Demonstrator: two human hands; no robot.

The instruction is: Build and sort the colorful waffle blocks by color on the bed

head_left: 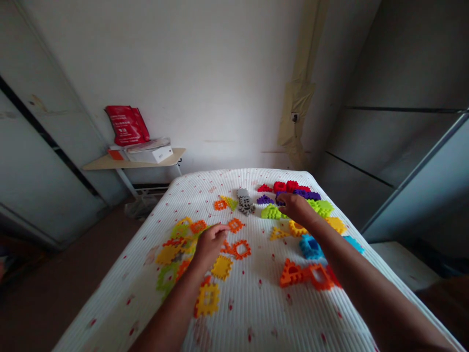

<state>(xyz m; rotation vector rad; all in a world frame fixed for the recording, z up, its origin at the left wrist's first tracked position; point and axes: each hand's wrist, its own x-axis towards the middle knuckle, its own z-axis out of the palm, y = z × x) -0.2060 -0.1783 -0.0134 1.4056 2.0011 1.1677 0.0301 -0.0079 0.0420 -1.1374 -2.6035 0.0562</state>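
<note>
Many coloured plastic interlocking tiles lie scattered on a white quilted bed [242, 313]. My left hand [209, 243] rests with curled fingers over the orange tiles [240, 248] near the bed's middle; what its fingers hold is hidden. My right hand [296, 207] reaches farther, fingers closed at a purple tile [280, 199] beside green tiles [271, 212]. Red tiles [287, 186] lie beyond it. Yellow tiles [208, 299] lie under my left forearm, and an orange joined piece [304, 275] and a blue tile [311, 247] lie by my right forearm.
A grey object [245, 201] lies at the bed's far middle. A small shelf table [135, 161] at the left wall carries a white box and a red bag [127, 124]. Grey cabinet panels flank both sides. Brown floor lies to the left of the bed.
</note>
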